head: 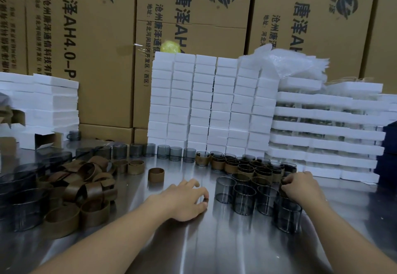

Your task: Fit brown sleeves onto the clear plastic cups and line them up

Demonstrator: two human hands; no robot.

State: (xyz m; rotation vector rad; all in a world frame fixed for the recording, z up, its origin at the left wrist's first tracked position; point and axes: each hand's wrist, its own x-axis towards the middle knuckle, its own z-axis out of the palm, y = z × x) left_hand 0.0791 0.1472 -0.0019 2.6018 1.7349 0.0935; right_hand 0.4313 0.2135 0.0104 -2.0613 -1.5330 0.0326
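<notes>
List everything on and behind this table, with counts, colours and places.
Cartons: several, brown, back wall.
White boxes: many, stacked left, centre, right.
Plastic wrap: one heap, clear, atop right stacks.
Yellow object: one, atop centre stack.
Loose sleeves: many, brown, piled left.
Lone sleeve: one, brown, upright, centre.
Bare cups: about four near right, a far row, smoky grey.
Sleeved cups: over a dozen, right of centre.
Table: one, steel.
Left grip: empty, resting on table.
Right grip: pinching held sleeve, brown.

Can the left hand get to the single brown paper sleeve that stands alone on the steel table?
Probably yes: the single brown paper sleeve stands just beyond the left hand, with only bare steel table between.
</notes>
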